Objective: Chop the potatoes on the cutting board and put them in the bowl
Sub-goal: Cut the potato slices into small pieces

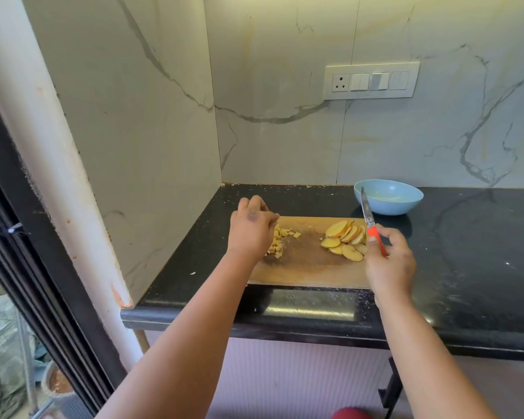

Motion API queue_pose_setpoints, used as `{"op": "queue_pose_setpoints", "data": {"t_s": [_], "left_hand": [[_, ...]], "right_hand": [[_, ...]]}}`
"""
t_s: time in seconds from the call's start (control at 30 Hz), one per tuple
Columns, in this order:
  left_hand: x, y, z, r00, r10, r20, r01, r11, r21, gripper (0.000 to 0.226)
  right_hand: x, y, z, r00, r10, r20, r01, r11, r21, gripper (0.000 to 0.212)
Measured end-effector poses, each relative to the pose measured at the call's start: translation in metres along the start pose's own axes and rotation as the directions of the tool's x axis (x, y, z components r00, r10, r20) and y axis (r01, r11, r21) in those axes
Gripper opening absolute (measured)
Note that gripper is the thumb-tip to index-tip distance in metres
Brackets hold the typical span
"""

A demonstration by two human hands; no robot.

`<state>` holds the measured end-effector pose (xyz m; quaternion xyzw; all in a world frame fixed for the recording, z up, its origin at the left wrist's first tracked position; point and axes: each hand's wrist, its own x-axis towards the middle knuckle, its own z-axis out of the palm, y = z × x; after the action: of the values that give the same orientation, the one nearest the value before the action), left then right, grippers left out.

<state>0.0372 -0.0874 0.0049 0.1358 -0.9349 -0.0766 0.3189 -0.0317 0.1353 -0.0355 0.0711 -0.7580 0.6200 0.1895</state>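
My right hand (387, 267) has its fingers wrapped round the knife (372, 225) handle, blade pointing up and away toward the bowl (389, 197). Just left of those fingers lies the fan of slices (345, 238), not yet diced. My left hand (250, 229) is curled over the dice (280, 240); whether it grips any I cannot tell. Both piles sit on the board (309, 267), and the bowl beyond the blade tip looks empty. Risks as I judge them: the raised blade could clip the bowl's rim, slices could skid when I cut, and dice could spill off the board's left end.
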Motion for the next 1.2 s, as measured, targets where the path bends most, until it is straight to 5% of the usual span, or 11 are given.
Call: {"op": "queue_pose_setpoints", "data": {"t_s": [0.1,0.23,0.47,0.7,0.9,1.2], "left_hand": [[0.004,0.005,0.001,0.995,-0.071,0.075,0.080,0.989,-0.126,0.029],[0.011,0.011,0.003,0.974,-0.159,0.159,0.173,0.982,-0.077,0.031],[0.022,0.035,0.012,0.968,-0.116,0.222,0.143,0.984,-0.109,0.039],[0.041,0.086,0.039,0.873,0.073,0.482,0.064,0.963,-0.261,0.057],[0.064,0.099,0.059,0.739,0.075,0.670,0.202,0.924,-0.326,0.076],[0.068,0.088,0.053,0.864,0.070,0.499,0.157,0.903,-0.399,0.056]], "right_hand": [[0.001,-0.001,-0.002,1.000,0.025,-0.012,-0.025,0.999,0.038,0.016],[0.000,0.000,-0.001,0.999,0.030,-0.041,-0.027,0.997,0.076,0.012],[0.002,0.000,-0.001,0.997,0.061,-0.056,-0.054,0.991,0.120,0.013],[0.003,0.002,-0.002,0.997,0.067,-0.048,-0.060,0.991,0.124,0.015],[0.003,0.002,-0.002,0.998,0.055,-0.013,-0.053,0.993,0.106,0.013],[0.003,0.000,-0.004,0.998,0.065,0.021,-0.067,0.994,0.090,0.014]]}}
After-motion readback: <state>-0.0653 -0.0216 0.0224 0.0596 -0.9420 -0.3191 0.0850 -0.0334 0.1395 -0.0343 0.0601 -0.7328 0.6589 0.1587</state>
